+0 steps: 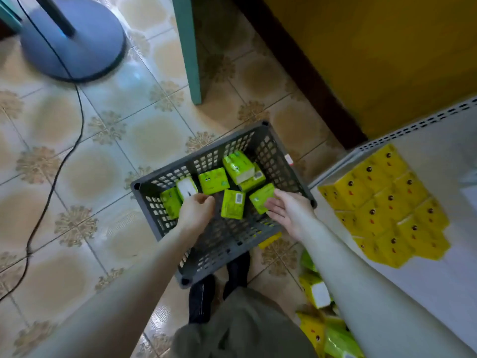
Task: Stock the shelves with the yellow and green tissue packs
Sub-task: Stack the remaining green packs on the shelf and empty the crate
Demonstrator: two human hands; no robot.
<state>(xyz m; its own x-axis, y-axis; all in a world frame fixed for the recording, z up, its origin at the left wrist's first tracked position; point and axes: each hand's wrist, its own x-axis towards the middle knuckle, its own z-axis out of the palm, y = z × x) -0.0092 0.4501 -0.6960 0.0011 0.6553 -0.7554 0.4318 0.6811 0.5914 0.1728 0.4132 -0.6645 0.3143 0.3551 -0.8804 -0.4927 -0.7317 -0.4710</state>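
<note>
A grey perforated plastic crate [222, 244] stands on the patterned tiled floor [103, 140], and everything here is placed from it. Inside, toward its far end, lie seven or so green tissue packs [213, 180], loose and tilted at odd angles. The left hand [196, 212] hangs over the crate's left side with its grip curled narrow, the fingers just at a white-faced pack [186, 188]; whether it has closed on that pack I cannot tell. The right hand [289, 213] reaches in at the crate's right side, its grip spread wide, fingertips touching the edge of a tilted green pack [262, 200]. Right of the crate, a white metal shelf [423, 275] already carries a block of yellow tissue packs [387, 202].

The risk, as I judge it, is a poor hold: the soft wrappers are slippery and the packs lean on each other, so a pinch at one corner could let a pack slide, or drag a neighbour up with it.
</note>
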